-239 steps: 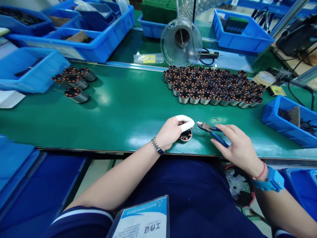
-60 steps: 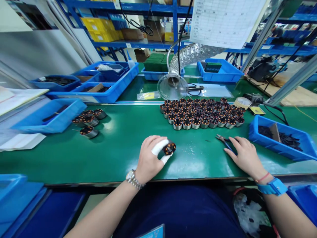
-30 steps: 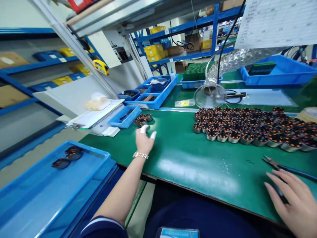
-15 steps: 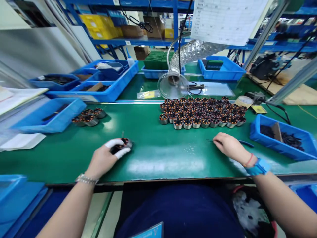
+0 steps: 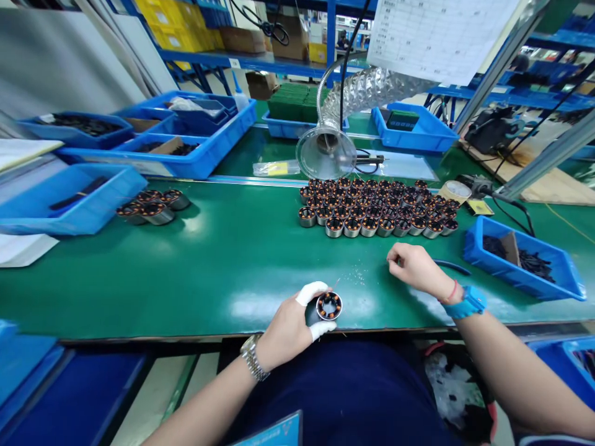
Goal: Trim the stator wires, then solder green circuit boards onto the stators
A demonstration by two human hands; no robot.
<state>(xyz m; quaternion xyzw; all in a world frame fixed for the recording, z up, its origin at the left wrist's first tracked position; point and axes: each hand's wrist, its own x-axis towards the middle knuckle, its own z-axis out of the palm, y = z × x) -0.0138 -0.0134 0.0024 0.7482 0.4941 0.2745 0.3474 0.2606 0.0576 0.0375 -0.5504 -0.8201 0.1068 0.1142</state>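
Note:
In the head view, my left hand (image 5: 290,322), with white coverings on thumb and finger, grips a motor stator (image 5: 329,306) near the table's front edge. This stator is a metal ring with black and orange windings inside, its open face turned up toward me. My right hand (image 5: 416,267) is over the table to the right, fingers pinched together; whatever is between them is hidden. Beside it lies a curved blue handle (image 5: 452,266), partly behind the hand. Beyond my hands, rows of similar stators (image 5: 369,227) stand packed together. A smaller group of stators (image 5: 157,213) stands at the left.
A clear funnel hood (image 5: 309,158) on a foil duct hangs behind the rows. At right, a blue bin (image 5: 525,272) holds small black pieces. More blue bins (image 5: 195,166) stand at the left. White bits (image 5: 357,275) are scattered on the green table (image 5: 223,248).
My left hand has brought the stator from the left to the middle front, closer to me. My right hand stays pinched; the thin dark piece poking from its fingers no longer shows clearly.

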